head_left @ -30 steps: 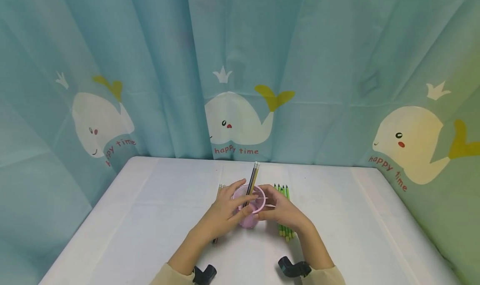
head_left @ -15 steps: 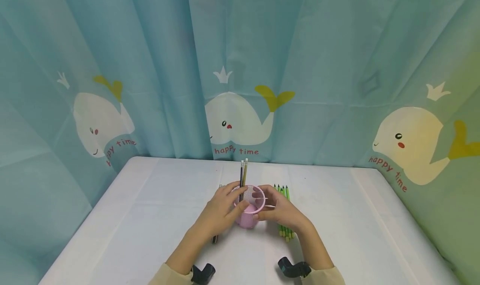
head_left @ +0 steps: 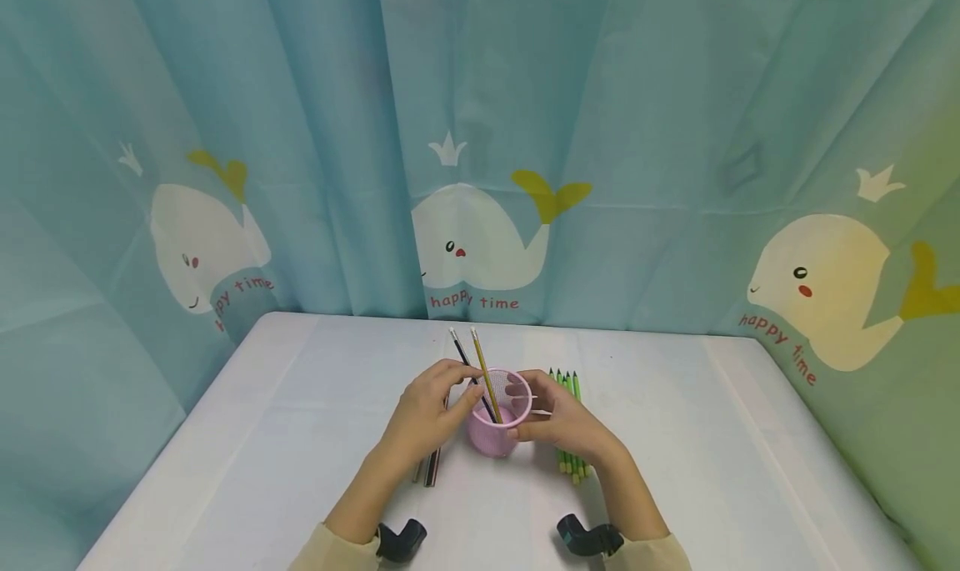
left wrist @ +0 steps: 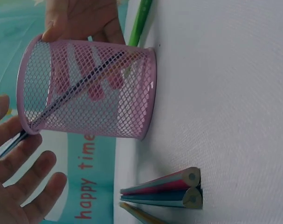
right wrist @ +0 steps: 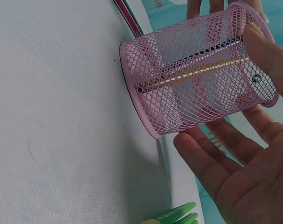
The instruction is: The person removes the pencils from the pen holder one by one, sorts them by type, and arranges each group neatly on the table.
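A pink mesh pencil cup stands on the white table between my hands. My right hand holds it from the right, thumb at the rim and fingers round the far wall. Inside lean a dark pencil and a gold pencil, white eraser ends up and tilted left. My left hand is at the cup's left rim, its fingers spread loosely near the dark pencil. In the left wrist view, the dark pencil runs slantwise behind the mesh to the cup's base.
Several green pencils lie side by side right of the cup, partly behind my right hand. Under my left hand lie a few more pencils, one of them red-striped. A curtain with whale prints hangs behind the table.
The two pencils in the cup have swung from leaning right to leaning left and spread apart. My left hand has drawn back left and loosened from them; my right hand stays on the cup.
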`<state>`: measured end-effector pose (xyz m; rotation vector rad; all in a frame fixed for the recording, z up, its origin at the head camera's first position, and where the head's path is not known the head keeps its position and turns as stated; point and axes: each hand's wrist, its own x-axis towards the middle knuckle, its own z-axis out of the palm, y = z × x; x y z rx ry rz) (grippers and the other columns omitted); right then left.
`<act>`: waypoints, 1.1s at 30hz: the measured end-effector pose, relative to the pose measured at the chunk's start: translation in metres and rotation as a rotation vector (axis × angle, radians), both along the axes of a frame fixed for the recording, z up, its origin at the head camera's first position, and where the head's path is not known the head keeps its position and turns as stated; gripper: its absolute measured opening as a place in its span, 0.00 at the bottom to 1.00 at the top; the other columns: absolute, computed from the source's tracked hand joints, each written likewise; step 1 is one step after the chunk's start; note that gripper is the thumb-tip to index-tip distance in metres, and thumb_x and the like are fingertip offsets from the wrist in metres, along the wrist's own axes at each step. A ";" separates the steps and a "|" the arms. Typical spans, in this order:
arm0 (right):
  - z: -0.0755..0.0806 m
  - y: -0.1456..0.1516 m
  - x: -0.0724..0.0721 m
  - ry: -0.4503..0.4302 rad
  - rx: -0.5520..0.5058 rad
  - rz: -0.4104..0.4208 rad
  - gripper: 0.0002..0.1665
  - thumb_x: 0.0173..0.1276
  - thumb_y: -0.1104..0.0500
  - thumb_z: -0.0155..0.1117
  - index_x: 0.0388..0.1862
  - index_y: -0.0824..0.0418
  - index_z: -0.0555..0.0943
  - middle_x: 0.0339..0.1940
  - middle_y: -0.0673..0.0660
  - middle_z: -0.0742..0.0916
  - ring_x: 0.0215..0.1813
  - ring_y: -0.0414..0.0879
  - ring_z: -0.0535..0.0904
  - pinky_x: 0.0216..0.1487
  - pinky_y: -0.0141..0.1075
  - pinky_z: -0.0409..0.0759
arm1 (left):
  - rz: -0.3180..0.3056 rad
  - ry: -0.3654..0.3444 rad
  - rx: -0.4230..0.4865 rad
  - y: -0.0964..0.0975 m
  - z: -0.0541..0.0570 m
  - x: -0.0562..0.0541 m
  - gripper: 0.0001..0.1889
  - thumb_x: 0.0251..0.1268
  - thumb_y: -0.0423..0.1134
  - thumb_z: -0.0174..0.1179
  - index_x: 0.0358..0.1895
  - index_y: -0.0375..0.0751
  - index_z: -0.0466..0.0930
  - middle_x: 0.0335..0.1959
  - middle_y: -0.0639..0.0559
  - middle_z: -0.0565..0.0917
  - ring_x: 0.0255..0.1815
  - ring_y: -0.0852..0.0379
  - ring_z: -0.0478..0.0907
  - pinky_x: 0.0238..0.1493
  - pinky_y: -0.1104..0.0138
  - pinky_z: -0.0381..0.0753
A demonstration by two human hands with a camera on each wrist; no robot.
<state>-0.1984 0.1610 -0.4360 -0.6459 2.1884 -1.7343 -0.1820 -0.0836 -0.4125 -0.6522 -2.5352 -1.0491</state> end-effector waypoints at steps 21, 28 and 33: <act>0.001 0.001 0.000 -0.008 -0.027 0.019 0.46 0.54 0.63 0.78 0.70 0.65 0.66 0.64 0.67 0.78 0.65 0.64 0.75 0.68 0.55 0.75 | -0.013 -0.071 0.417 -0.006 0.006 -0.004 0.08 0.70 0.39 0.63 0.49 0.47 0.82 0.49 0.55 0.85 0.48 0.57 0.83 0.46 0.67 0.87; 0.000 0.002 0.001 -0.007 -0.034 0.020 0.46 0.54 0.63 0.78 0.70 0.65 0.67 0.64 0.68 0.78 0.65 0.64 0.74 0.68 0.55 0.75 | -0.031 -0.077 0.542 -0.009 0.012 -0.005 0.10 0.67 0.33 0.64 0.50 0.39 0.81 0.50 0.43 0.84 0.49 0.48 0.83 0.44 0.61 0.88; 0.000 0.002 0.000 -0.009 -0.030 0.020 0.45 0.53 0.63 0.78 0.69 0.64 0.67 0.64 0.68 0.78 0.65 0.64 0.75 0.67 0.53 0.76 | -0.040 -0.100 0.603 -0.013 0.018 -0.004 0.10 0.67 0.31 0.64 0.49 0.38 0.79 0.50 0.43 0.84 0.49 0.49 0.83 0.44 0.66 0.88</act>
